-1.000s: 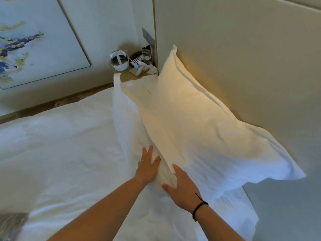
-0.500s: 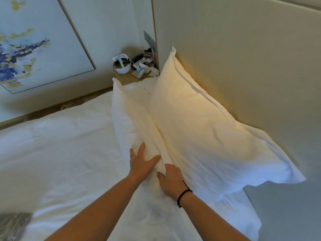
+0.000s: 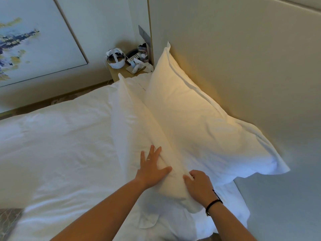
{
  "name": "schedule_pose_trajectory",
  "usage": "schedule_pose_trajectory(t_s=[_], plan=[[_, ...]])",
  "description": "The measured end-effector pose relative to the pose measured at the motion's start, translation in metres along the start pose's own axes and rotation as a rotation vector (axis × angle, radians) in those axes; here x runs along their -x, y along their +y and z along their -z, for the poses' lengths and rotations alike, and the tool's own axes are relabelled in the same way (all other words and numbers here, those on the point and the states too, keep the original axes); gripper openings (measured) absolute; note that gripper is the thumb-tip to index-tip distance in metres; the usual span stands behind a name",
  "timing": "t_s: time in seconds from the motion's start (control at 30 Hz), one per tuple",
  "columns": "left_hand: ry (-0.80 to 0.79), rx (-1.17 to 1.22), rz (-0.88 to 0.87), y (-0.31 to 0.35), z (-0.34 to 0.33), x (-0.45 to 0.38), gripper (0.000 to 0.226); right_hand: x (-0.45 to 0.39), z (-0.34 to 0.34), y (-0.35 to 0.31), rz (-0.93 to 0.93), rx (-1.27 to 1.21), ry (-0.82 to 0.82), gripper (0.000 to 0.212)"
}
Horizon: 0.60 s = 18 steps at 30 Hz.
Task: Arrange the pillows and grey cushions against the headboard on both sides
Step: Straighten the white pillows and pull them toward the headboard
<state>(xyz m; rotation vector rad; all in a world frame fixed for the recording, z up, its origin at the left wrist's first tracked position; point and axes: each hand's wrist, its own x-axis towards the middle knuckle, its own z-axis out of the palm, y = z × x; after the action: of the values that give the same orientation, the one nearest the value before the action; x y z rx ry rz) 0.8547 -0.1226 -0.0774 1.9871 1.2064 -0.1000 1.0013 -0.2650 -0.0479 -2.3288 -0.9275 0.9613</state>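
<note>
Two white pillows stand at the head of the bed. The back pillow [image 3: 199,119] leans against the beige headboard [image 3: 243,58]. The front pillow [image 3: 135,122] stands on edge in front of it, leaning toward it. My left hand [image 3: 151,169] presses flat with spread fingers on the near end of the front pillow. My right hand [image 3: 198,185], with a black band at the wrist, has its fingers curled and pinches the fabric of that same end. No grey cushion is in view.
White bedding [image 3: 60,150] covers the bed to the left. A bedside table [image 3: 125,70] behind the pillows holds a white headset [image 3: 116,58], a phone and small items. A framed painting [image 3: 31,40] hangs on the far wall. A grey patterned fabric [image 3: 8,220] shows at the lower left.
The front pillow has been raised from lying flatter to standing on edge against the back pillow. My right hand went from flat to pinching the fabric. My left hand spread out flat.
</note>
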Motion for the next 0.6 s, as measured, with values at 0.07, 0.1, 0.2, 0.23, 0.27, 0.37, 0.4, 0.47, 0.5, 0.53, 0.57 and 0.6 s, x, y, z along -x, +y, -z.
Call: schedule_pose_trajectory(t_s=[0.07,0.1,0.2,0.23,0.27,0.37,0.4,0.47,0.5,0.53,0.57,0.6], plan=[[0.004,0.051,-0.028,-0.008,0.006,0.004,0.092,-0.003,0.005,0.001,0.023,0.006,-0.014,0.039],[0.001,0.068,-0.042,-0.013,0.01,0.007,0.09,-0.005,0.008,0.0,0.028,0.0,-0.029,0.038],[0.038,0.111,-0.054,-0.026,0.022,0.015,0.087,-0.008,0.01,0.003,-0.017,-0.023,-0.045,0.041],[0.069,0.138,-0.053,-0.031,0.025,0.019,0.086,-0.008,0.008,0.005,-0.038,-0.006,-0.051,0.041],[0.097,0.166,-0.048,-0.034,0.027,0.022,0.085,-0.006,0.005,0.007,-0.058,0.028,-0.062,0.039],[0.147,0.219,-0.015,-0.046,0.032,0.034,0.079,0.004,-0.01,0.007,-0.099,0.168,-0.041,0.029],[0.161,0.235,-0.005,-0.052,0.032,0.038,0.077,0.008,-0.013,0.002,-0.095,0.185,0.018,0.022],[0.17,0.274,0.025,-0.066,0.032,0.05,0.073,0.016,-0.018,-0.015,-0.035,0.161,0.153,0.012],[0.166,0.29,0.048,-0.076,0.032,0.057,0.072,0.019,-0.022,-0.025,0.024,0.153,0.205,0.018],[0.161,0.306,0.075,-0.088,0.033,0.065,0.07,0.02,-0.027,-0.038,0.102,0.155,0.243,0.024],[0.158,0.323,0.11,-0.103,0.033,0.074,0.069,0.021,-0.032,-0.052,0.191,0.166,0.271,0.028],[0.163,0.34,0.152,-0.12,0.035,0.083,0.068,0.023,-0.04,-0.068,0.281,0.182,0.28,0.029]])
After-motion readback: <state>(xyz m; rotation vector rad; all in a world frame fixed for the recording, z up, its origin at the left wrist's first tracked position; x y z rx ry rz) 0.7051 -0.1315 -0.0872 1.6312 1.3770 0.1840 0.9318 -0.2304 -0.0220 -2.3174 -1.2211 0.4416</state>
